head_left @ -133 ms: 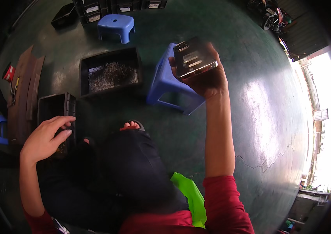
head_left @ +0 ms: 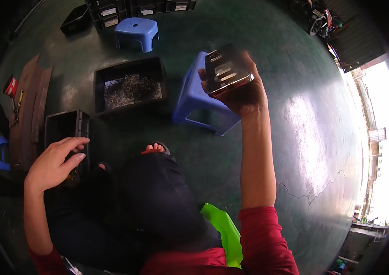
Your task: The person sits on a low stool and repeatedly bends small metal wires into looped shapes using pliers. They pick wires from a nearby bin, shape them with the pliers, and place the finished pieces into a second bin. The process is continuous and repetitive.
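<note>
My right hand (head_left: 245, 98) is raised in front of the tall blue stool (head_left: 194, 98), its fingers wrapped round a smartphone (head_left: 227, 71). The smartphone is a dark glossy slab with a shiny edge, tilted, with pale reflections on its face. My left hand (head_left: 57, 162) hovers over the near side of a small dark crate (head_left: 84, 126). It holds nothing; the fingers are stretched forward and the thumb stands apart. Some yellowish bits show low in that crate, mostly hidden by the hand.
A wide black crate (head_left: 163, 78) of thin metal-looking pieces stands ahead. Beyond it are a low blue stool (head_left: 137, 30) and stacked black crates (head_left: 109, 9). Brown boards (head_left: 29, 101) carry a red-and-white can (head_left: 10, 86) and a yellow-handled tool (head_left: 20, 98). Someone in dark clothing sits at far left.
The smartphone has tilted very slightly in my right hand and its near edge sits a touch to the left. My left hand has hardly moved.
</note>
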A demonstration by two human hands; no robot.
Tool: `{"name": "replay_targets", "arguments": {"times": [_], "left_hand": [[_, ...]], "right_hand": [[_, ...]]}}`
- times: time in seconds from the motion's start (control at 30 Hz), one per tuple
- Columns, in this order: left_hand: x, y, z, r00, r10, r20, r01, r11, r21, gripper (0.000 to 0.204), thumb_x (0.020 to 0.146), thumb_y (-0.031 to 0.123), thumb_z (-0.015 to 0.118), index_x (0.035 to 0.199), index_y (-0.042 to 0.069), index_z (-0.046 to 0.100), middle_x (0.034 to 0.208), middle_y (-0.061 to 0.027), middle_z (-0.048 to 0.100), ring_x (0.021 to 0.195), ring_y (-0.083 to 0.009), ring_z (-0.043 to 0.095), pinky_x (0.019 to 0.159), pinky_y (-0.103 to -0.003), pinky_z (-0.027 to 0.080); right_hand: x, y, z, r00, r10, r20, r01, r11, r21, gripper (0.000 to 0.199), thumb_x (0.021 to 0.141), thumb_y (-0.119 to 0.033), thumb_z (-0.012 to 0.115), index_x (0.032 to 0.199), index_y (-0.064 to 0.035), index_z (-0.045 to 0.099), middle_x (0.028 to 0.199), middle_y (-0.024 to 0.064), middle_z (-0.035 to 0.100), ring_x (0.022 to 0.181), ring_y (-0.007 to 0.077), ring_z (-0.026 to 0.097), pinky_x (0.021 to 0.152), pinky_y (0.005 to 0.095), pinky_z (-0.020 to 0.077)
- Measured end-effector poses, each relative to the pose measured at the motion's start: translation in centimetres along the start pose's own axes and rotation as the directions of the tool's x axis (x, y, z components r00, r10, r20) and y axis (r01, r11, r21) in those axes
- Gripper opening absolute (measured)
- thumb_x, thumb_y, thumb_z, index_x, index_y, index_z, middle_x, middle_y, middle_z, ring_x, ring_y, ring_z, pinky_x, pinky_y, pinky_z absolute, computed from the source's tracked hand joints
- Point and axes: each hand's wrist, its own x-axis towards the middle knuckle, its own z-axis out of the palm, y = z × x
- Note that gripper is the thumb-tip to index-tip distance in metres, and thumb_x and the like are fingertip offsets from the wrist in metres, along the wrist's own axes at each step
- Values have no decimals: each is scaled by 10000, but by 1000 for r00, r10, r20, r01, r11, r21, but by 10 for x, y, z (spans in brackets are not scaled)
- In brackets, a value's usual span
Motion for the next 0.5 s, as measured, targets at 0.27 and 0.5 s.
{"name": "replay_targets", "arguments": {"times": [0.27,0.5], "left_hand": [[1,-25,2,998,25,-51,-24,999,29,341,935,173,590,1245,32,589,1042,-137,646,980,-294,639,859,-378,498],[1,-189,10,929,-239,-282,279,954,112,312,934,222,594,1190,45,621,1005,-132,665,983,-316,629,861,-396,498]], "right_hand": [[57,-5,-73,924,-332,-188,-67,343,-937,971,727,-469,824,1433,-22,329,1110,203,625,1002,319,649,828,472,545],[109,-22,-161,856,-494,150,-251,-652,-715,934,714,-513,773,1434,-76,371,1319,220,564,1185,403,564,1005,466,446]]}}
